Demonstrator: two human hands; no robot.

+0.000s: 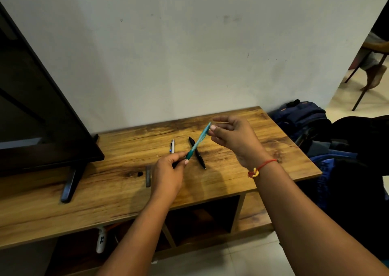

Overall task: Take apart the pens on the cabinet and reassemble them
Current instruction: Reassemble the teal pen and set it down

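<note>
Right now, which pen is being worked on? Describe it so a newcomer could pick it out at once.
Start at the wooden cabinet that bears the black TV. Above its middle, the left hand grips the lower end of the teal pen, with the right hand at its upper end. It alone is teal and off the surface; the white pen and black pen lie flat beneath.

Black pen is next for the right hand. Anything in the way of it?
Only the teal pen, held above it: it crosses the black pen's upper half in this view. The left hand grips its lower end, the right hand pinches its top. Nothing else lies over the black pen on the cabinet.
</note>
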